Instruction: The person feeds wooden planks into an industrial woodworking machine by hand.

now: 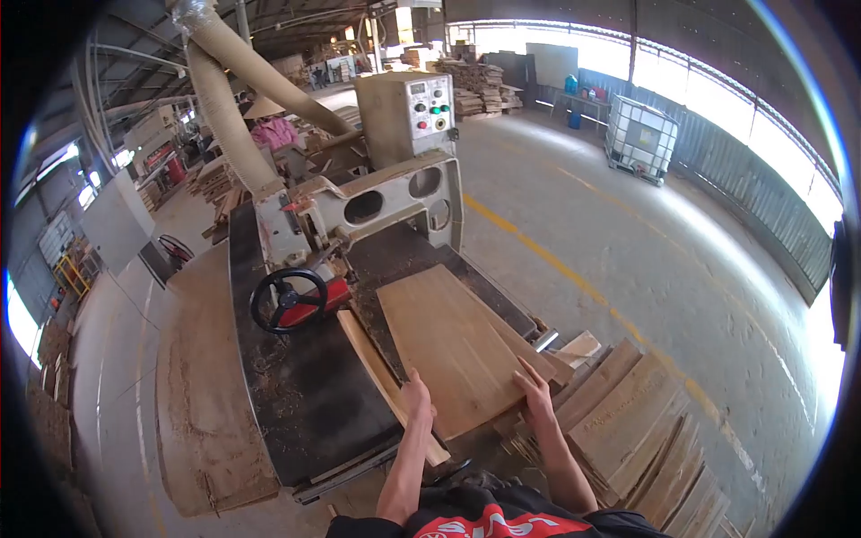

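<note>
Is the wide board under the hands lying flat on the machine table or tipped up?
Flat: the wide board lies face-down on the machine table, both hands pressing its near edge.

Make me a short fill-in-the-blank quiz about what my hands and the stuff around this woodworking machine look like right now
1. Both hands, the left hand and the right hand, rest on a flat wooden ____.
2. The handwheel on the machine table is coloured ____.
3. The stack of boards lies on the person's ____ side.
4. The control box carries round ____.

Missing words: board; black; right; buttons
</note>
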A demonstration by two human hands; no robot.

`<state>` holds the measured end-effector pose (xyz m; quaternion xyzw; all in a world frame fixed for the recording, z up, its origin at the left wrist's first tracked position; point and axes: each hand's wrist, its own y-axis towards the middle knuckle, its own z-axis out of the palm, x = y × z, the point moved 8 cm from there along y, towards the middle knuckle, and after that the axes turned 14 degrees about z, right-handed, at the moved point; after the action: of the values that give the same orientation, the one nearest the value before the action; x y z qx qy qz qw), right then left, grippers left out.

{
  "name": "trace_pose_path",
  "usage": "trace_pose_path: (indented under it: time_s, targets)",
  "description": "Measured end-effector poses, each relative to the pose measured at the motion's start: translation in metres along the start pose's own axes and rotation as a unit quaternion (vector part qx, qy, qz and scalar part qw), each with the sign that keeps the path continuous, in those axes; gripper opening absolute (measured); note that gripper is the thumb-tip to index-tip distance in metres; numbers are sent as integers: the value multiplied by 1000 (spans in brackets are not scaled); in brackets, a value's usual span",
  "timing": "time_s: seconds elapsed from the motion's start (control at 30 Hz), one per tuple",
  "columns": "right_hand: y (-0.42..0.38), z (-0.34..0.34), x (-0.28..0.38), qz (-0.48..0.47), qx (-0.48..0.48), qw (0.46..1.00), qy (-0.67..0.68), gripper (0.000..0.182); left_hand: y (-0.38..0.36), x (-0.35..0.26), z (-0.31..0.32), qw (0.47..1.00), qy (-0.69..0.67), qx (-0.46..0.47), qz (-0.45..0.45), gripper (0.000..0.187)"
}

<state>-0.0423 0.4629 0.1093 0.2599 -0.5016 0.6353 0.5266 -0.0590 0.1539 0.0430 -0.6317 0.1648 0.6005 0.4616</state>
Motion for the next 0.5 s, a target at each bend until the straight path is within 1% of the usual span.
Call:
trace_pose_path:
  time_s: [0.03, 0.1, 0.13, 0.17, 0.2, 0.23, 0.27, 0.3, 0.33, 0.37, 0.4, 0.47, 0.5]
  targets:
    - [-11, 6, 0, -3, 16, 1000, 14, 59, 0, -8, -8, 1000, 3, -14, 21, 60]
    - [-63, 41, 44, -20, 28, 999, -17, 57, -4, -9, -27, 998, -56, -15, 37, 60]
    - [-79, 52, 57, -28, 31, 999, -31, 56, -17, -14, -33, 998, -56, -6, 31, 61]
    - [-89, 60, 66, -89, 53, 994, -33, 57, -41, -24, -40, 998, -55, 4, 24, 62]
    - [-103, 68, 75, -103, 54, 989, -94, 57, -62, -31, -44, 998, -56, 14, 17, 64]
    - [-124, 76, 87, -114, 55, 980, -155, 57, -77, -32, -46, 996, -65, 49, 28, 71]
    - [-146, 83, 96, -121, 57, 967, -216, 57, -95, -37, -46, 995, -85, 54, 21, 72]
    - [-163, 93, 108, -160, 55, 947, -275, 54, -112, -46, -43, 993, -106, 57, 14, 73]
    - [-181, 106, 121, -234, 71, 924, -292, 53, -122, -51, -39, 990, -128, 61, 11, 74]
    - [-199, 121, 130, -310, 87, 896, -306, 51, -125, -53, -37, 986, -147, 76, 29, 79]
    - [-219, 135, 140, -386, 101, 861, -315, 50, -127, -58, -33, 974, -194, 105, 42, 80]
    - [-243, 161, 145, -364, 184, 849, -337, 46, -131, -70, -22, 941, -287, 164, 70, 81]
    - [-255, 175, 144, -426, 226, 819, -310, 44, -129, -76, -19, 931, -311, 176, 77, 80]
